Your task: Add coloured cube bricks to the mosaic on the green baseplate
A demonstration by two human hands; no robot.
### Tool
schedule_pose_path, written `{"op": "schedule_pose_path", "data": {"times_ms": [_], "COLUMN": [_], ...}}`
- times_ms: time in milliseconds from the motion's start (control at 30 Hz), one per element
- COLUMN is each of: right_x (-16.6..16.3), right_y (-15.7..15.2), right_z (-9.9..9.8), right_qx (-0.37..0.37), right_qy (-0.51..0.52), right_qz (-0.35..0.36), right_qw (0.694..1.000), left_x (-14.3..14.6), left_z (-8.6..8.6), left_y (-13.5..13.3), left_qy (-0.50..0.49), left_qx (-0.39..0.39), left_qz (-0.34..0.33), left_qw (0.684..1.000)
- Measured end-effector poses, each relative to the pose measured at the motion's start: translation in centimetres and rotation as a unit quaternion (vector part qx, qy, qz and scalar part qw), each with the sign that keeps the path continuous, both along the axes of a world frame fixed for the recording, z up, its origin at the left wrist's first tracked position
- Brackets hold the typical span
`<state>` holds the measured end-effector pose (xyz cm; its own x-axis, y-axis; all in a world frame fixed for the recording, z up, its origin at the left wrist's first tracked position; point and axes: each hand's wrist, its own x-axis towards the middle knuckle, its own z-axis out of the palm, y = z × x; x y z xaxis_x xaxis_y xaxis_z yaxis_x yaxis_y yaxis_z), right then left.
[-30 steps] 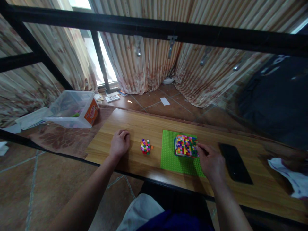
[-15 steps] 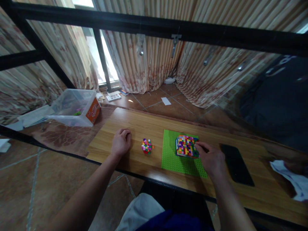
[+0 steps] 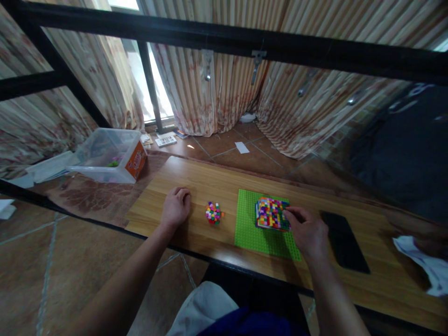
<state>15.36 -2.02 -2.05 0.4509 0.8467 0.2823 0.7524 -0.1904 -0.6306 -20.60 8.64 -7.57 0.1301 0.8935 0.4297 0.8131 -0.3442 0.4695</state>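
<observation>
A block built of many small multicoloured toy bricks stands on a green studded baseplate. My right hand is at the block's right edge, thumb and forefinger pinched together against it. Whatever is between those fingertips is too small to make out. To the left of the baseplate lies a pile of loose coloured bricks on the wooden table. My left hand rests on the tabletop left of this pile, its fingers curled in, with nothing visible in it.
A black phone-like slab lies right of my right hand, with crumpled white paper farther right. A clear plastic bin with an orange label stands beyond the table's left end. A black metal bar crosses above.
The view has shifted very slightly. Both hands stay in nearly the same places, the right one still pinching at the block's right edge.
</observation>
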Motion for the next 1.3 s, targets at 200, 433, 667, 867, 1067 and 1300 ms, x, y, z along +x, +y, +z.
{"op": "schedule_pose_path", "data": {"times_ms": [200, 433, 667, 867, 1067, 1300], "right_x": [-0.4, -0.5, -0.8, -0.6, -0.4, -0.6], "right_y": [-0.5, -0.6, -0.5, -0.2, -0.1, 0.0], "right_z": [0.2, 0.0, -0.4, -0.9, -1.3, -1.4], "right_qx": [0.001, -0.002, 0.031, 0.042, 0.043, 0.043], "right_qy": [0.003, 0.005, -0.029, -0.060, -0.044, -0.018], "right_qz": [-0.020, -0.031, -0.028, -0.046, -0.032, -0.024], "right_qw": [1.000, 1.000, 0.999, 0.996, 0.998, 0.999], "left_x": [0.0, 0.0, 0.0, 0.1, 0.1, 0.1], "left_z": [-0.1, -0.1, -0.2, 0.0, -0.1, 0.0], "left_y": [0.0, 0.0, 0.0, -0.1, 0.0, -0.1], "left_qy": [-0.004, -0.008, 0.000, -0.004, -0.008, -0.004], "left_qx": [-0.002, -0.005, -0.004, -0.009, -0.011, -0.009], "left_qz": [0.003, 0.005, 0.012, 0.009, 0.008, 0.006], "left_qw": [1.000, 1.000, 1.000, 1.000, 1.000, 1.000]}}
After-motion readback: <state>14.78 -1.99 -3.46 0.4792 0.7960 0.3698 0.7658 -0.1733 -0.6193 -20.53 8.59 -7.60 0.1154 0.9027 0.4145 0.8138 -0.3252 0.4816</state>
